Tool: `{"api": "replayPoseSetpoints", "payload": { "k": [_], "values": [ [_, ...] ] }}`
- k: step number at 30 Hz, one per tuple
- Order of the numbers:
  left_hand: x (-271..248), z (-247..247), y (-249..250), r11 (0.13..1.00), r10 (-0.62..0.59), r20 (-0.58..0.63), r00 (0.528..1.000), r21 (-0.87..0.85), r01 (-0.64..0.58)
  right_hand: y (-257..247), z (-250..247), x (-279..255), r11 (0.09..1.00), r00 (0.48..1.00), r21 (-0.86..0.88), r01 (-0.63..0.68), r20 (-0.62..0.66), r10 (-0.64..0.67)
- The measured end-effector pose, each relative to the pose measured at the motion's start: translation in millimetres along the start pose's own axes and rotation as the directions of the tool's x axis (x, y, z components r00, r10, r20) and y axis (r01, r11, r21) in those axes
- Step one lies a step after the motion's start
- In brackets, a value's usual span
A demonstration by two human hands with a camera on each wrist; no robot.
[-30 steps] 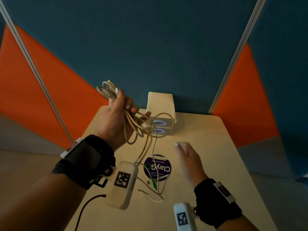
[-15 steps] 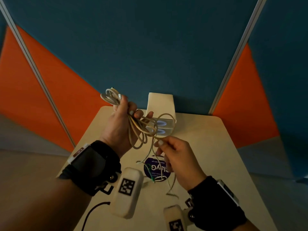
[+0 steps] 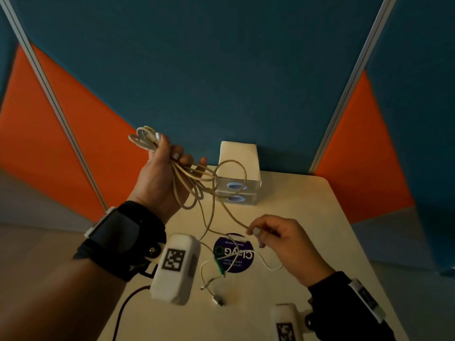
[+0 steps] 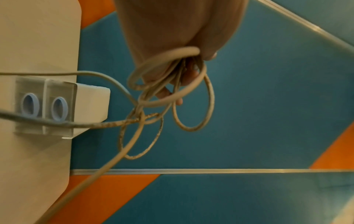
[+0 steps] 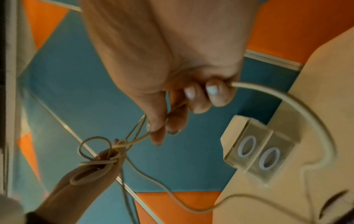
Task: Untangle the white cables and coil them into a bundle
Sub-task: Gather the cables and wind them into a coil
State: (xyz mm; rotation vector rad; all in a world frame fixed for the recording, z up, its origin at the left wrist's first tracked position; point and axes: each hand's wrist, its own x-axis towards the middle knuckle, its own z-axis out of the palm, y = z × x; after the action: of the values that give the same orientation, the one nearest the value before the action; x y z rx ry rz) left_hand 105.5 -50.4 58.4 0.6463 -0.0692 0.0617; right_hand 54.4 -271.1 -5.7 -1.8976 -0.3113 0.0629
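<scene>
- Off-white, slightly frayed cord: we find the white cables (image 3: 189, 183) partly gathered, with several loops bunched in the left hand (image 3: 157, 178), whose fingers are curled tight round them.
- Above that grip a short fan of loop ends sticks out; below it, loose loops hang clear of the table (image 3: 307, 217).
- From the bunch one strand runs down to the right hand (image 3: 283, 239), which pinches it between thumb and fingers.
- Beyond the right-hand pinch, the strand trails onto the table, where thin tails and a small connector (image 3: 218, 301) lie across a round purple sticker (image 3: 243, 257).
- We see crossings just below the left grip; the wrist view suggests a twist or knot there.
- Our judgement: coiling is begun, untangling unfinished; the trailing lengths remain to be freed and wound in.
</scene>
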Motion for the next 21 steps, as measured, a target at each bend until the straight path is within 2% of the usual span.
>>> {"api": "replayPoseSetpoints", "payload": {
  "k": [2,5,7,10,12,14,16,18,21],
  "values": [
    [-1,-1,1,0.998,-0.008,0.007,1.000,0.067,0.008,1,-5,-2,0.998,0.996,-0.053,0.032,0.086,-0.027],
    [-5,0,0,0.957,-0.020,0.004,1.000,0.290,0.018,-8,-9,-7,0.992,0.979,-0.049,0.116,0.174,-0.105],
    [-9,3,-5,0.869,-0.045,-0.001,0.999,0.493,0.040,-18,-12,-8,0.987,0.970,-0.035,0.159,0.192,-0.149],
    [-19,8,-15,0.678,-0.114,0.055,0.992,0.734,0.037,-39,-14,-4,0.971,0.960,-0.072,0.228,0.183,-0.212],
    [-24,8,-24,0.566,-0.189,0.084,0.978,0.823,0.039,-49,-12,3,0.945,0.947,-0.139,0.295,0.173,-0.270],
    [-29,6,-31,0.513,-0.293,0.141,0.946,0.858,0.031,-58,-6,11,0.911,0.932,-0.205,0.357,0.145,-0.332],
    [-32,7,-33,0.514,-0.360,0.195,0.912,0.858,0.019,-64,-2,19,0.892,0.919,-0.224,0.393,0.084,-0.385],
    [-34,8,-31,0.580,-0.395,0.224,0.891,0.813,0.053,-67,-1,23,0.901,0.925,-0.224,0.372,0.009,-0.380],
    [-39,12,-26,0.642,-0.468,0.278,0.839,0.759,0.106,-62,0,29,0.885,0.920,-0.336,0.322,-0.111,-0.377]
  ]
}}
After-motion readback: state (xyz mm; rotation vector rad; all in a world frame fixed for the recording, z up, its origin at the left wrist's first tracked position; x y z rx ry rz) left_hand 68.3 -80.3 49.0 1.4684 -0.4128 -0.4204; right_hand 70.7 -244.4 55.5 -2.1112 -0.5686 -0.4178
